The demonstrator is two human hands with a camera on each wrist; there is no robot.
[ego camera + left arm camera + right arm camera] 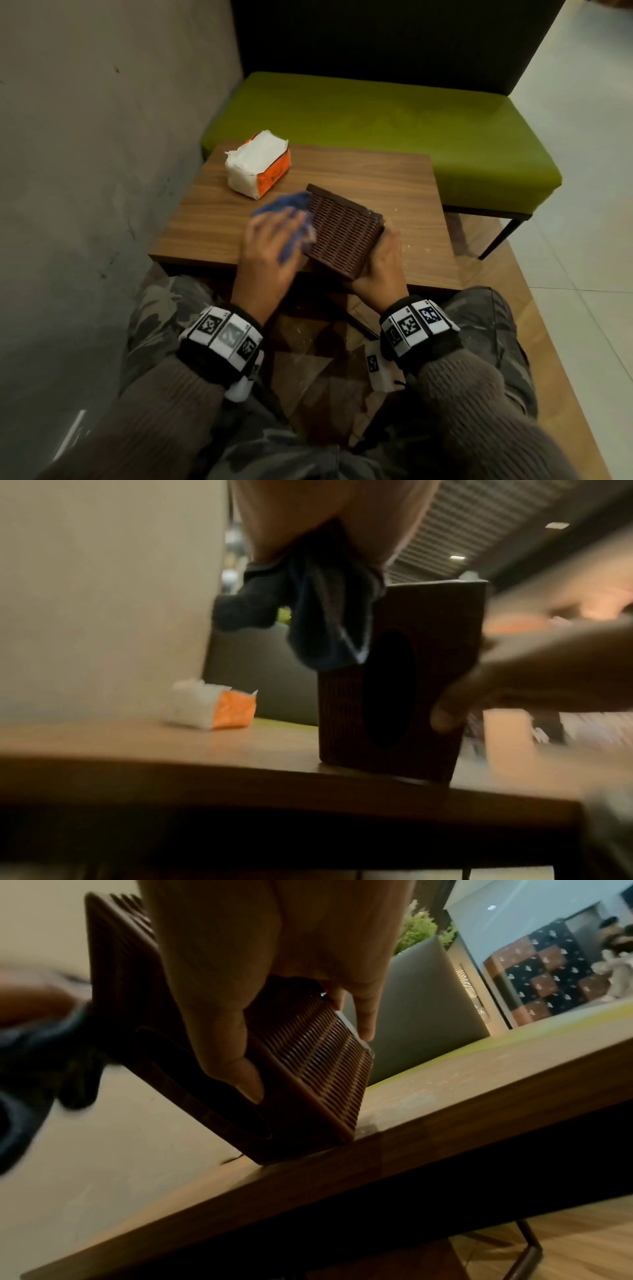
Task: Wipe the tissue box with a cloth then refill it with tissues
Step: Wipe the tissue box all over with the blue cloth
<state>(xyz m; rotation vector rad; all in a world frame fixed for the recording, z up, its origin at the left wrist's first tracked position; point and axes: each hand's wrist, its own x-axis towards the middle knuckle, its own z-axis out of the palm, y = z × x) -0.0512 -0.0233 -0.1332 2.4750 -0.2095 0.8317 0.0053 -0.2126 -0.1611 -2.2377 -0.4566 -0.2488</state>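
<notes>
Cloth on the box side

Cloth (291,222) sits bunched in my left hand (270,250), fingers curled round it, against the left face of the box (342,229). The box stands on edge near the table's (212,219) front, my right hand (380,263) clamping its right end, thumb by the slot. I should press firmly along the weave and keep that brace steady. Tissues (258,164) wait behind.

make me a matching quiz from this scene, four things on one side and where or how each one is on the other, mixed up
Things:
1. tissue box
2. cloth
3. tissue pack
4. bench seat

States:
A. green, behind the table
B. held in the left hand
C. tipped on edge, gripped by the right hand
D. lying untouched near the wall

Pairs: 1-C, 2-B, 3-D, 4-A
</notes>
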